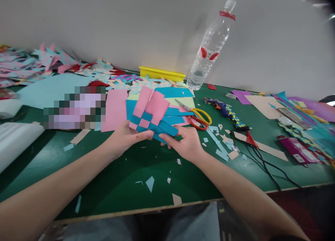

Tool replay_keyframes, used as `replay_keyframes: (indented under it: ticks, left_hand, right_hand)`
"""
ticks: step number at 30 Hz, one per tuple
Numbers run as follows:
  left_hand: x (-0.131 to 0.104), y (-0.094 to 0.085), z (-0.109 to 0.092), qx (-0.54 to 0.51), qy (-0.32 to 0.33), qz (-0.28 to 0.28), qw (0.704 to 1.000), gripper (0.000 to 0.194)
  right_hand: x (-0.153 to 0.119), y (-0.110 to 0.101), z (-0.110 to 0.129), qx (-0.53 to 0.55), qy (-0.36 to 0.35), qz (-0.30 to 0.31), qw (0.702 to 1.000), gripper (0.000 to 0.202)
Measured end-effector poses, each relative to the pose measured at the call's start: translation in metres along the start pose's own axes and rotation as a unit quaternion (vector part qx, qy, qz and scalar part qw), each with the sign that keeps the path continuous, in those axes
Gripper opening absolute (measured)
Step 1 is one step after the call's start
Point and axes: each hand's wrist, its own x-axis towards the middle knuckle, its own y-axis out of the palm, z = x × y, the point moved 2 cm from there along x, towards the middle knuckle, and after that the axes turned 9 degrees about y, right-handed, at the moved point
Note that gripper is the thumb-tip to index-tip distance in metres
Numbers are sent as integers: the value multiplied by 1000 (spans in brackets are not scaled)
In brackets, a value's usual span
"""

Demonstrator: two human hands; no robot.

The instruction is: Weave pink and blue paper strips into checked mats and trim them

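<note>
Pink and blue paper strips interlace into a small checkered paper weave (144, 120), held up above the green table. My left hand (129, 134) grips its lower left side, thumb laid across the front. At the lower right, my right hand (184, 139) pinches the weave near a blue strip that sticks out; some fingers are hidden behind the paper. Just beyond my right hand lie scissors (200, 118) with yellow and red handles. A pink paper sheet (116, 110) and blue paper (172, 92) rest behind the weave.
A tall clear bottle (206, 56) stands against the grey wall, beside a yellow tray (162, 74). Heaps of paper strips (28, 64) fill the back left. Paper scraps (150, 183) dot the green table (110, 192). At right are a braided lanyard (232, 115) and a purple packet (299, 149).
</note>
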Motion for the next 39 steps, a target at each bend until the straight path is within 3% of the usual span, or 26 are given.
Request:
replay_keyframes:
  ticks: [3,6,10,12,19,26,31,39]
  left_hand:
    - [2,-8,-3,-31,11,-27,999,55]
    - [4,-13,-9,-40,10,-26,999,48]
    - [4,-18,-7,11,-49,-55,997,37]
    - [3,-17,-4,34,-76,-44,996,35]
    - [1,-9,3,38,-52,7,998,24]
    - [1,-5,-6,62,6,13,998,14]
    - [1,-4,-5,77,0,-20,997,18]
    - [2,-5,-8,91,-4,-53,994,21]
  right_hand:
    - [3,-1,-4,18,41,49,998,25]
    - [4,-1,-6,24,54,70,996,27]
    - [4,1,-7,23,42,114,992,25]
    - [4,2,-8,7,25,123,992,22]
    - [6,2,-8,-64,5,131,989,24]
    - [4,6,-11,-15,14,118,993,29]
    - [4,6,-13,-32,3,89,996,32]
    - [4,3,-8,-11,11,96,995,30]
